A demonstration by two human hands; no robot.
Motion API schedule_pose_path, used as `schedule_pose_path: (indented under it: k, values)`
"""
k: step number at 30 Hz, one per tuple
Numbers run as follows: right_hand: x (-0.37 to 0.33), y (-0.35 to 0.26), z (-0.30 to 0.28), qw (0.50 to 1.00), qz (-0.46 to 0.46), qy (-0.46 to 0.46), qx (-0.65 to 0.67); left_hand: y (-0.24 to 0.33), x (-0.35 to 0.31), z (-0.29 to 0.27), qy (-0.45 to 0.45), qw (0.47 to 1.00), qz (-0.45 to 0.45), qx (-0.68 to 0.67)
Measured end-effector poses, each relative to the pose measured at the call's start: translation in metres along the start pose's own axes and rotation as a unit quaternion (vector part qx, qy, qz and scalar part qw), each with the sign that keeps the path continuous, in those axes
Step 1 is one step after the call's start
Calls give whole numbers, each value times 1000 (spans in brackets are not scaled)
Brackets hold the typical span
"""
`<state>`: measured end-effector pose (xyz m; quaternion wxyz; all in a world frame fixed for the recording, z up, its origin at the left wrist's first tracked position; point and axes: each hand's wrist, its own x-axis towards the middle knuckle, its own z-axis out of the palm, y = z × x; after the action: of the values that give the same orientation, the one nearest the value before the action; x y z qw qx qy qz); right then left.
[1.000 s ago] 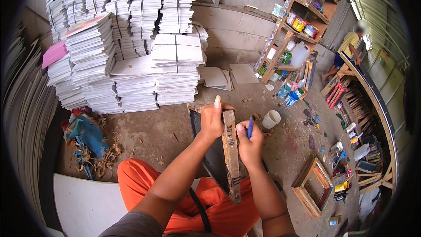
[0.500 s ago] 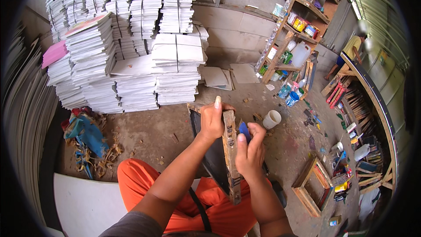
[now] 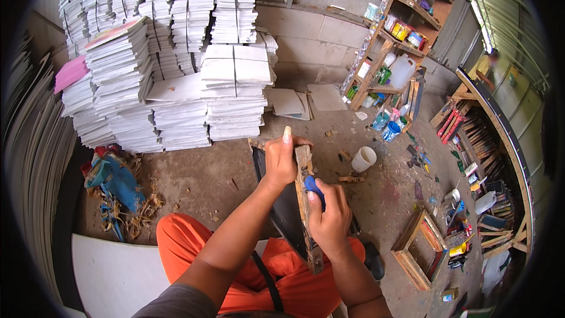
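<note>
A wooden screen-printing frame (image 3: pixel 315 254) with dark mesh (image 3: pixel 285 219) leans tilted in my lap, one edge turned up toward me. My left hand (image 3: pixel 279 162) is closed round its far end, thumb raised. In my right hand (image 3: pixel 331 221) is a small blue object (image 3: pixel 314 191), its exact kind partly hidden by the fingers. That blue object presses against the upturned wooden edge, near the middle. Orange trousers (image 3: pixel 188 241) on my folded legs lie under the frame.
Tall bundles of white sheets (image 3: pixel 235 70) stand at the back left. Beyond the frame are a white cup (image 3: pixel 364 159) and a shelf of paint containers (image 3: pixel 400 35). Another wooden frame (image 3: pixel 421 250) lies at right. A person (image 3: pixel 486 68) stands far right, beside a long table (image 3: pixel 509 135).
My right hand has moved slightly left and nearer to me, bringing the blue object onto the wooden edge. The left hand keeps its grip. The far person has shifted behind the table.
</note>
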<state>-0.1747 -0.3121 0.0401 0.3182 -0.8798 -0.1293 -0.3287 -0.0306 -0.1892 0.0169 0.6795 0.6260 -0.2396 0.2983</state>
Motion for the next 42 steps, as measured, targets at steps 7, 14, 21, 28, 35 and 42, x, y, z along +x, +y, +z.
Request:
schedule_pose_path:
  k: [7,14,21,28,35,42]
  values:
    - [2,1,-1,1000,6,-2,-3,0,0,2,-7,1000,-1,-1]
    - [4,1,5,999,-13,14,-30,1,1,0,-1,1000,-14,-4]
    - [3,0,14,999,-7,26,-35,2,1,-1,7,1000,-16,-3]
    - [6,-1,18,999,-4,34,-14,4,3,-5,4,1000,17,24]
    - [16,-6,16,999,3,35,-9,3,-1,0,9,999,24,34]
    - [10,16,8,956,167,51,234,2,1,-2,12,999,7,40]
